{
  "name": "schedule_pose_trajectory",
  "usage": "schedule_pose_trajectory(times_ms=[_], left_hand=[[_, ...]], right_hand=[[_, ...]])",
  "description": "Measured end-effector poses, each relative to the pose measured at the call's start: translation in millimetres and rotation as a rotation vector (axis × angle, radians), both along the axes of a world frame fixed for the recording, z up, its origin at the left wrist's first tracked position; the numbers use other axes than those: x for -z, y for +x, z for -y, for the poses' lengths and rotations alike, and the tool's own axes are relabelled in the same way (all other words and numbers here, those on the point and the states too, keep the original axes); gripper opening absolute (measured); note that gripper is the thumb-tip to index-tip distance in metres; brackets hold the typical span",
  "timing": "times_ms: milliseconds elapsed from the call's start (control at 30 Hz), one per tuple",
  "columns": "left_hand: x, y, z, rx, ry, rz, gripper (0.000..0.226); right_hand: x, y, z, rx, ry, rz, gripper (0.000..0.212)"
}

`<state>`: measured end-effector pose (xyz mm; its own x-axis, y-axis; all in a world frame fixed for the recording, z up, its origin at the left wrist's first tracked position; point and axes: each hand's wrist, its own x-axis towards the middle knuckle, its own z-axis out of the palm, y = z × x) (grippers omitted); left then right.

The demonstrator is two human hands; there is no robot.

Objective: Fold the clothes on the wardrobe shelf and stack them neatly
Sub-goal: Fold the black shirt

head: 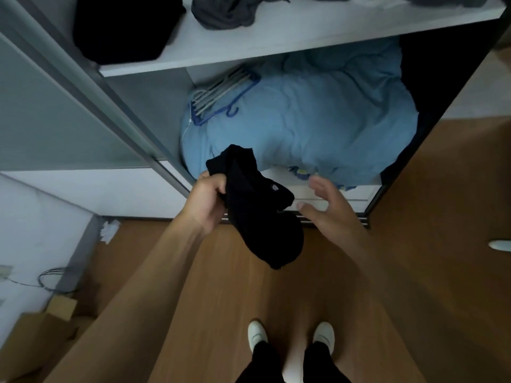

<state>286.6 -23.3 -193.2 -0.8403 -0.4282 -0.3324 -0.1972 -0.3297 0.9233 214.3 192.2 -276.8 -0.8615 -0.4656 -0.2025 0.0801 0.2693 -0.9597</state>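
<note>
The left hand [206,199] clenches around the upper part of a small black knitted garment [257,214]. The garment is bunched above the fingers and its rounded lower end hangs free below and to the right of that hand. The right hand [330,208] is released, with fingers spread and palm turned toward the cloth. It is just beside the garment's right edge and grasps nothing.

Straight beyond both hands, a puffy light blue quilt [318,114] fills the lower wardrobe compartment. A bundle of grey and blue plastic hangers [218,92] lies on its far left part. Farther above the hands runs the white wardrobe shelf [249,42]. A black folded pile [124,26] lies up from the left hand, and a crumpled dark grey garment [224,9] lies beside it to the right.

Below the hands are a brown wooden floor [414,244] and the person's two white shoes [257,334]. A brown cardboard box [27,341] sits far down to the left of the left arm.
</note>
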Motion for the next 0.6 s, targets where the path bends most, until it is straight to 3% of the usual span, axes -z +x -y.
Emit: schedule_pose_trajectory(times_ms=[67,233,300,367,400,467,600], left_hand=[[-7,2,1,-0.009,0.053,-0.036,0.026],[-27,16,13,0.029,0.031,-0.133,0.026],[-31,25,24,0.018,0.041,-0.183,0.028],[-30,34,39,-0.033,0.071,-0.199,0.025],[-29,39,47,-0.064,0.096,-0.192,0.025],[-22,52,64,-0.11,0.11,-0.136,0.03],[3,83,97,-0.004,-0.157,0.113,0.019]], right_hand=[[-10,-3,9,-0.108,-0.055,0.056,0.069],[-21,5,38,-0.232,-0.084,0.245,0.079],[-25,14,49,-0.267,-0.06,0.227,0.06],[-30,26,61,-0.295,-0.044,0.136,0.024],[-33,32,65,-0.269,-0.055,0.099,0.018],[-42,41,70,-0.13,-0.098,0.048,0.026],[-65,50,81,0.119,-0.198,-0.066,0.033]])
